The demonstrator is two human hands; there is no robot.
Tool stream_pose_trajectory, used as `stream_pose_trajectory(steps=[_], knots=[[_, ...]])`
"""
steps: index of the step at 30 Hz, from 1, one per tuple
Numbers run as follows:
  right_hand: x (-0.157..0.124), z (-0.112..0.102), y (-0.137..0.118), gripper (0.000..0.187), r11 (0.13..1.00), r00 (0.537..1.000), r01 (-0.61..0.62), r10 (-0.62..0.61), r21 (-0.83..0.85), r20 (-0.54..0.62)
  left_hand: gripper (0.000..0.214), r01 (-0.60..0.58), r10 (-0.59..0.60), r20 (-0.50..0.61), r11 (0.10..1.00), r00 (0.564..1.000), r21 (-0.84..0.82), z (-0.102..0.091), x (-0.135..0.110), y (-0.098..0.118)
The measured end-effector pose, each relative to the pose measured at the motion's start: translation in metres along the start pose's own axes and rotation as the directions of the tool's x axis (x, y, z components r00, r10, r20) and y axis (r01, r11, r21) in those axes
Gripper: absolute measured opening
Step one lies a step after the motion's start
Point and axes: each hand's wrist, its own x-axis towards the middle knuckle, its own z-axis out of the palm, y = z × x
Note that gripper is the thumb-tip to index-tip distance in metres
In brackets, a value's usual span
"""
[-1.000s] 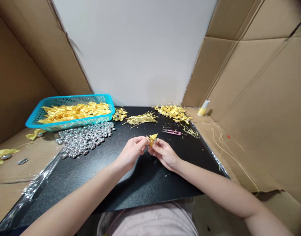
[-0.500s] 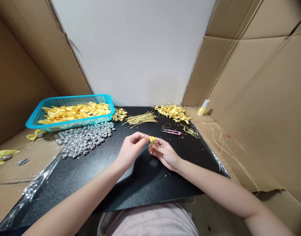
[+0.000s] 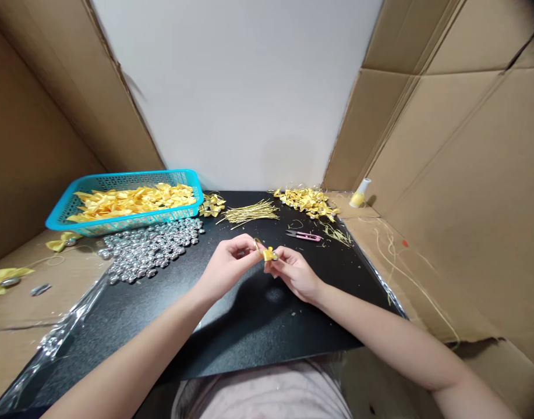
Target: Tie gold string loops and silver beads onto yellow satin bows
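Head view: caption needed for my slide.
Left hand and right hand pinch a small yellow bow over the black mat.

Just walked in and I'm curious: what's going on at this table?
A person holds a small yellow bow above the black mat, pinched between the left hand and the right hand. A thin gold loop shows at the left fingertips. Around them lie a teal basket of yellow bows, a heap of silver beads, a bundle of gold wires, pink snips and another bow pile.

Left hand [image 3: 229,269] and right hand [image 3: 295,272] pinch a yellow bow [image 3: 269,254] — above the black mat [image 3: 258,326].
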Motion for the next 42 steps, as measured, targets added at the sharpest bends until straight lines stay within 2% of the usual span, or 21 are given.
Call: stream_pose_trajectory(steps=[4, 8, 14, 18, 22, 29, 34, 38, 42], knots=[[-0.001, -0.005, -0.003, 0.034, 0.992, 0.996, 0.062, -0.054, -0.108, 0.073, 0.021, -0.120, 0.117, 0.102, 0.992, 0.988, 0.025, -0.007, -0.002, 0.002], [-0.004, -0.007, -0.013, 0.030, 0.962, 0.979, 0.163, -0.130, -0.218, 0.157, 0.022, -0.236, 0.214, 0.192, 0.966, 0.958, 0.106, -0.013, -0.005, 0.005], [-0.008, -0.008, -0.025, 0.022, 0.877, 0.931, 0.332, -0.246, -0.348, 0.269, 0.016, -0.482, 0.414, 0.272, 0.833, 0.869, 0.272, -0.015, -0.008, 0.012], [-0.008, -0.009, -0.026, 0.021, 0.839, 0.914, 0.377, -0.267, -0.392, 0.307, 0.009, -0.569, 0.476, 0.326, 0.757, 0.817, 0.320, -0.018, -0.010, 0.015], [-0.008, -0.010, -0.025, 0.023, 0.831, 0.914, 0.374, -0.256, -0.412, 0.314, 0.011, -0.607, 0.487, 0.373, 0.712, 0.790, 0.354, -0.021, -0.010, 0.015], [-0.008, -0.007, -0.025, 0.031, 0.908, 0.951, 0.242, -0.152, -0.343, 0.269, 0.012, -0.637, 0.482, 0.426, 0.666, 0.765, 0.389, -0.023, -0.009, 0.019], [-0.007, -0.003, -0.016, 0.035, 0.988, 0.971, 0.025, 0.012, -0.151, 0.238, 0.011, -0.578, 0.426, 0.405, 0.703, 0.809, 0.414, -0.021, -0.008, 0.019], [-0.007, 0.002, -0.008, 0.036, 0.992, 0.974, -0.122, 0.112, 0.041, 0.198, 0.015, -0.504, 0.432, 0.260, 0.733, 0.864, 0.457, -0.016, -0.005, 0.014], [-0.009, 0.008, -0.009, 0.034, 0.945, 0.964, -0.251, 0.224, 0.209, 0.142, 0.010, -0.437, 0.464, 0.098, 0.716, 0.881, 0.545, -0.014, -0.005, 0.010]])
